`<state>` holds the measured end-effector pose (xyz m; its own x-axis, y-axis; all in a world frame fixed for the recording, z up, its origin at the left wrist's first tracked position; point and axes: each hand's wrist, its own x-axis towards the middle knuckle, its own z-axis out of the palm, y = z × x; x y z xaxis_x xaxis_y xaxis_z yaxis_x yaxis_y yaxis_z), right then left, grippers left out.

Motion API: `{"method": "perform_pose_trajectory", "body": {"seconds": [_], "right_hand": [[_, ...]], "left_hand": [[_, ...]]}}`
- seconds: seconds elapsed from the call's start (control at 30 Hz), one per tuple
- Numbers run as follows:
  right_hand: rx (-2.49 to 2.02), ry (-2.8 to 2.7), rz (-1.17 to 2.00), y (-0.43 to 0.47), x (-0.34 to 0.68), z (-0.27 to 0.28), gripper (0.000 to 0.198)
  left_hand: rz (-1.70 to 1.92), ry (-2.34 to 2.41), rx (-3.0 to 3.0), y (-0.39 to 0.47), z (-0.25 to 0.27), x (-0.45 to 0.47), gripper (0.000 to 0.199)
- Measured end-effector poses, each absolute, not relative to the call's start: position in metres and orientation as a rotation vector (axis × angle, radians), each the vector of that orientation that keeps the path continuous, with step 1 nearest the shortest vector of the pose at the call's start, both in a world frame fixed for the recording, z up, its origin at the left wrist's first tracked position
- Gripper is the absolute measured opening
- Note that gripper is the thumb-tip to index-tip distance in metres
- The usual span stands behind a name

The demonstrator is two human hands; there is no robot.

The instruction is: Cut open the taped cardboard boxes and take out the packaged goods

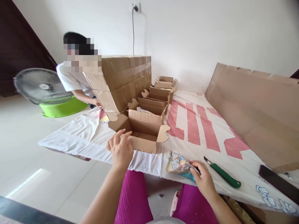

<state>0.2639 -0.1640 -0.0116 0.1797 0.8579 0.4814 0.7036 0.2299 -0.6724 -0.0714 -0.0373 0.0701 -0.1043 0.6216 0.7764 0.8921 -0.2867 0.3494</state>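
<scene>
An open cardboard box (142, 146) stands at the near edge of the cloth-covered table, its end flaps spread outward. My left hand (121, 149) is at its near left corner, fingers bent over the rim; the thumb's grip is partly hidden. My right hand (202, 174) pinches a slim, pale tool (190, 165) with a dark end, whose exact kind I cannot make out. Beneath its tip lies a small cartoon-printed pouch (176, 161) with a yellowish border. A green-handled utility knife (224, 175), blade showing, rests to the right of that hand.
More open boxes (151, 105) form a row behind the near one. Stacked, taped cartons (126, 81) rise on the left, where a person (77, 81) sits near a fan (44, 87). A large cardboard sheet (252, 115) leans at right; a dark phone (279, 183) lies before it.
</scene>
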Motion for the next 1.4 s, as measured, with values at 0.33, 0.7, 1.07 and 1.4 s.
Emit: {"method": "perform_pose_trajectory", "body": {"seconds": [0.33, 0.7, 1.07, 1.4], "right_hand": [[-1.446, -1.606, 0.140, -0.169, 0.261, -0.033, 0.014], [-1.439, -1.598, 0.197, -0.173, 0.258, -0.032, 0.025], [-1.578, -1.188, 0.160, -0.182, 0.260, -0.058, 0.036], [-1.473, -0.580, 0.826, -0.217, 0.274, -0.047, 0.058]], "left_hand": [[-1.619, -1.053, -2.874, -0.096, -0.005, 0.033, 0.012], [-1.705, -1.754, -3.126, -0.080, -0.022, 0.035, 0.037], [-1.658, -1.610, -3.082, -0.078, -0.021, 0.035, 0.034], [-1.288, -1.494, -3.069, -0.085, -0.015, 0.044, 0.038]]}}
